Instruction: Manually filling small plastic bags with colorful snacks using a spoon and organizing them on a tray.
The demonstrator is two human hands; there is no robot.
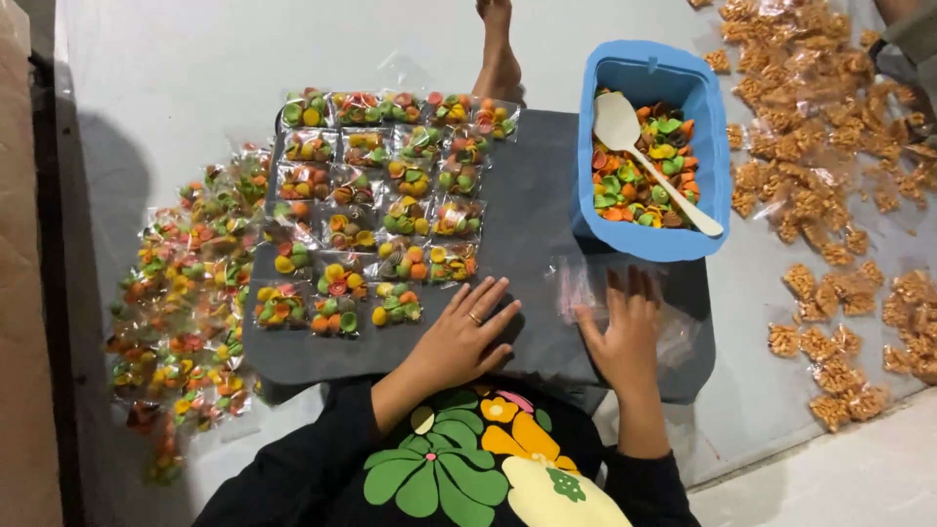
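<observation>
Under our right hand [625, 337] lies a stack of empty clear plastic bags [610, 303], near the front right edge of the dark grey board [537, 215] on our lap; the fingers lie flat and spread on the top bag, pinching nothing that we can see. Our left hand [464, 337] rests open just beside it, palm down on the bare board, fingers fanned, a ring on one, holding nothing. The bags are slick and thin, so we judge that a careless pull could lift several at once or send the stack sliding off the board's edge. Just beyond the stack stands the blue tub [649, 146] of coloured shell-shaped crackers, with a pale plastic spoon [649, 161] leaning in it, handle toward us; it sits at the board's right rim, and a nudge from our wrist could likely tip it or flick the spoon out. To the left, the filled packets [381, 210] lie in neat rows touching one another, and a tilt of the board would probably shuffle them into the looser pile of packets [190, 293] on the floor. The floor [195, 59] is pale and smooth; packets of brown snacks [830, 195] are scattered to the right, a bare foot [498, 54] shows beyond the board, and a dark strip runs down the far left.
</observation>
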